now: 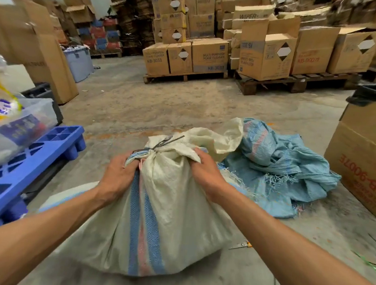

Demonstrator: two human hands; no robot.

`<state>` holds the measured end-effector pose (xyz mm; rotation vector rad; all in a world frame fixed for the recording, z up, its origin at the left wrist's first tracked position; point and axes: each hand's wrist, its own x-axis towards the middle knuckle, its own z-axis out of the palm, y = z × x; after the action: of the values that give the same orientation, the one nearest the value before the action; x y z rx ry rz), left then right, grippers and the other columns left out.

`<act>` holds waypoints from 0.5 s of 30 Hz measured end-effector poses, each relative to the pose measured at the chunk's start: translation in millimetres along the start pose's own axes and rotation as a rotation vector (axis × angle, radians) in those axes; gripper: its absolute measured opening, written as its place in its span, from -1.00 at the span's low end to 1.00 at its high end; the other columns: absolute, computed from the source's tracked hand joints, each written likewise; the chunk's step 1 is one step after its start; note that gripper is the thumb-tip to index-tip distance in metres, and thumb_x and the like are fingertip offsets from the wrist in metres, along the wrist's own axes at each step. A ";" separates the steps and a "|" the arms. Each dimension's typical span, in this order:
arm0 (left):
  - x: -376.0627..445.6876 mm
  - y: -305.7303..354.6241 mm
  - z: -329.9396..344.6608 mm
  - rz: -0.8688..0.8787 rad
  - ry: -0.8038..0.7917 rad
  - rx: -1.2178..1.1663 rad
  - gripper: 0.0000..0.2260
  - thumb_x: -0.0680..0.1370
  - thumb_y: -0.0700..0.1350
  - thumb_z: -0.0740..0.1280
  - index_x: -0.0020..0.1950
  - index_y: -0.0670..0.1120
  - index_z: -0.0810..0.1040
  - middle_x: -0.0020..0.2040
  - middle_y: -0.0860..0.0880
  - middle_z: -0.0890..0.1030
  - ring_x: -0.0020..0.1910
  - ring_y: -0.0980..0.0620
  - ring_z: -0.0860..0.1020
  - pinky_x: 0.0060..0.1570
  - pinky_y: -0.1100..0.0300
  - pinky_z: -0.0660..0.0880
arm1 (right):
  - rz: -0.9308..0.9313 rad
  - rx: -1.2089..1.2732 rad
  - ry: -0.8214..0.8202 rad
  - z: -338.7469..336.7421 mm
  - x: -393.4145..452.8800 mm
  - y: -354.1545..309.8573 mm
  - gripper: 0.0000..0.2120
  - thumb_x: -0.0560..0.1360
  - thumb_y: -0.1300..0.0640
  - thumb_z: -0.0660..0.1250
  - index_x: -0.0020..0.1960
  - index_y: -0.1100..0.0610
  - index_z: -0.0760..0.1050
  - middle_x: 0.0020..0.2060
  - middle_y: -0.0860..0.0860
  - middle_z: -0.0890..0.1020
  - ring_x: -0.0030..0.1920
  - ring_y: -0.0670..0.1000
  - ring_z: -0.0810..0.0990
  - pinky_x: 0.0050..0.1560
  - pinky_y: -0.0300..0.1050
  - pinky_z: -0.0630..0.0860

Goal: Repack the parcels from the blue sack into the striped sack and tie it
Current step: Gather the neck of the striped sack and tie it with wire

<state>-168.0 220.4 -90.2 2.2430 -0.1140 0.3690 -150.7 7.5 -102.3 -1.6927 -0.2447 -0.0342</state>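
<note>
Woven and full, the striped sack (165,219) stands on the floor (163,100), its neck tied with cord (160,143). We grip its top with left hand (118,177) and right hand (207,173), fingers curled into the cloth; the blue sack (281,167) lies crumpled just beside.

Two bare forearms are seen, with no sleeves, gloves, watch or rings worn on the parts in view. The left hand (118,177) and the right hand (207,173) are uncovered. Veins and tendons are marked along both wrists and forearms.
</note>
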 end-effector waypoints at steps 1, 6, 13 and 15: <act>-5.2 -13.0 1.7 -0.023 -0.032 0.024 -0.74 0.61 -0.09 0.16 0.19 0.05 0.60 0.05 0.09 0.65 0.01 0.18 0.59 -0.05 0.43 0.42 | 0.023 -0.027 -0.029 4.2 -6.9 8.1 -0.71 0.63 0.25 0.15 0.20 0.04 0.57 0.02 -0.16 0.59 0.09 -0.11 0.52 -0.01 -0.39 0.43; -18.0 -56.3 11.0 -0.133 -0.125 0.199 -0.76 0.56 0.03 0.26 0.22 0.21 0.40 0.12 0.07 0.58 0.14 -0.02 0.55 0.09 0.05 0.46 | 0.037 -0.517 -0.126 11.3 -15.9 69.3 -0.79 0.58 0.12 0.21 0.20 0.03 0.48 0.15 -0.01 0.58 0.18 0.08 0.53 0.11 -0.06 0.40; -27.3 -53.8 31.9 0.237 -0.504 0.775 -0.29 0.37 0.22 0.06 0.55 0.19 0.10 0.49 -0.06 0.22 0.47 -0.06 0.23 0.43 -0.07 0.12 | 0.171 -0.862 -0.222 -10.3 -35.4 108.9 -0.62 0.48 -0.28 0.31 0.13 -0.04 0.45 0.12 -0.03 0.62 0.16 0.08 0.55 0.12 0.06 0.44; -28.3 -50.9 40.4 0.153 -0.549 0.817 -0.21 0.32 0.29 -0.10 0.57 0.17 0.03 0.56 -0.06 0.10 0.54 -0.03 0.10 0.49 -0.11 0.02 | 0.100 -0.858 -0.222 -16.2 -35.7 107.0 -0.57 0.45 -0.30 0.34 0.16 -0.04 0.45 0.10 -0.04 0.63 0.12 0.05 0.57 0.08 0.01 0.48</act>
<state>-175.5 221.2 -160.7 3.1061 -0.4986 -0.1814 -164.2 -26.0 -210.4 -2.5664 -0.3380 0.1447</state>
